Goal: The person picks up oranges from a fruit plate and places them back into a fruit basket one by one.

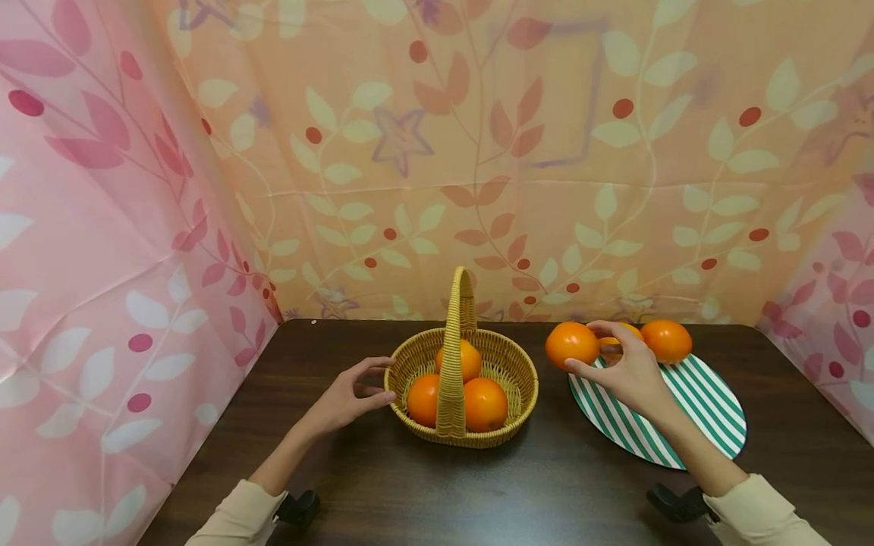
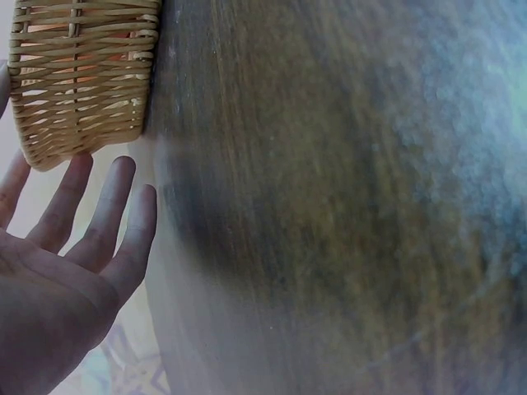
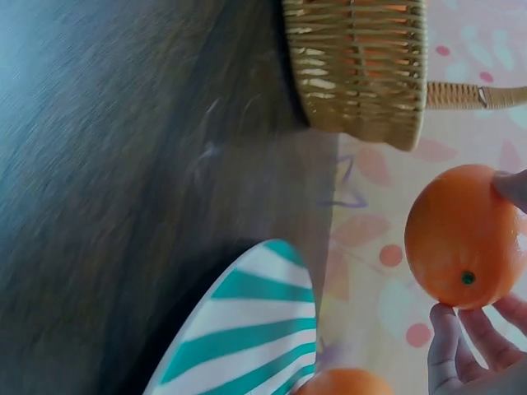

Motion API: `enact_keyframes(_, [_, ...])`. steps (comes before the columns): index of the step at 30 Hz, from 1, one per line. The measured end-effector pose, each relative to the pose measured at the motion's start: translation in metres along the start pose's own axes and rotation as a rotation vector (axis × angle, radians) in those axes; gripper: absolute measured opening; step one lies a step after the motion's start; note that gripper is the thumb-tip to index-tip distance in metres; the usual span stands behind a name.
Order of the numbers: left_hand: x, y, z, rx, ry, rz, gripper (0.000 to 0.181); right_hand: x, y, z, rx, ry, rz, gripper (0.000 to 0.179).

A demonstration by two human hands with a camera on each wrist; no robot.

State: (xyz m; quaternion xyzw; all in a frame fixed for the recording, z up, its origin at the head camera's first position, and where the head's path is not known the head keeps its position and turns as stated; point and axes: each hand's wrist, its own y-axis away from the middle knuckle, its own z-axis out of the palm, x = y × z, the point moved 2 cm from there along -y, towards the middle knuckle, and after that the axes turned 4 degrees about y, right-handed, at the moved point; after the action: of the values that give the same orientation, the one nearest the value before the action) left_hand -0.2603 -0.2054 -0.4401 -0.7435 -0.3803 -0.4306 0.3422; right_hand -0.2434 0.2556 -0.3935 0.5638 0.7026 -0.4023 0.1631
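Note:
An orange (image 1: 571, 346) is pinched between the thumb and fingers of my right hand (image 1: 631, 373), lifted over the left edge of a green-and-white striped oval mat (image 1: 710, 413). In the right wrist view, this orange (image 3: 461, 234) shows a small green stem spot. My left hand (image 1: 348, 396) is at the left rim of a woven basket (image 1: 519, 409), its fingers spread and fairly straight, touching or nearly touching the weave. Inside the basket lie three oranges (image 1: 485, 404), partly hidden by the tall handle (image 1: 452, 364).
Two more orange fruits sit at the mat's far edge: one orange (image 1: 666, 341) in plain sight, and another (image 1: 631, 331) mostly hidden behind my right hand. Everything stands on a dark wooden table (image 1: 478, 493). Patterned cloth (image 1: 437, 152) hangs behind it and at both sides.

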Motion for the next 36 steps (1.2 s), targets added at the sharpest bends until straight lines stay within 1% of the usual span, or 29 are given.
enact_keyframes(2, [0.000, 0.000, 0.000, -0.001, 0.002, 0.000, 0.056, -0.003, -0.002, 0.002, -0.015, -0.024, -0.005, 0.064])
enact_keyframes(4, [-0.001, 0.000, 0.000, -0.003, 0.003, 0.001, 0.056, -0.006, -0.005, 0.004, -0.028, -0.049, -0.027, 0.063])
enact_keyframes(10, [0.000, 0.001, 0.000, -0.002, 0.012, 0.000, 0.056, -0.018, -0.013, 0.015, -0.060, -0.091, -0.146, 0.063])
enact_keyframes(13, [0.001, 0.000, 0.000, 0.000, 0.011, 0.000, 0.056, -0.023, -0.017, 0.022, -0.097, -0.137, -0.178, 0.063])
enact_keyframes(18, [0.000, 0.000, 0.000, -0.005, 0.017, 0.002, 0.056, -0.026, -0.022, 0.033, -0.173, -0.194, -0.206, 0.064])
enact_keyframes(26, [0.000, 0.000, -0.001, -0.003, 0.013, 0.013, 0.055, -0.025, -0.028, 0.049, -0.229, -0.258, -0.223, 0.064])
enact_keyframes(31, [0.001, 0.000, 0.000, -0.007, 0.018, 0.005, 0.056, -0.021, -0.030, 0.060, -0.237, -0.259, -0.257, 0.063])
enact_keyframes(36, [-0.001, -0.001, -0.001, -0.009, 0.021, -0.003, 0.056, -0.024, -0.030, 0.067, -0.234, -0.211, -0.265, 0.065])
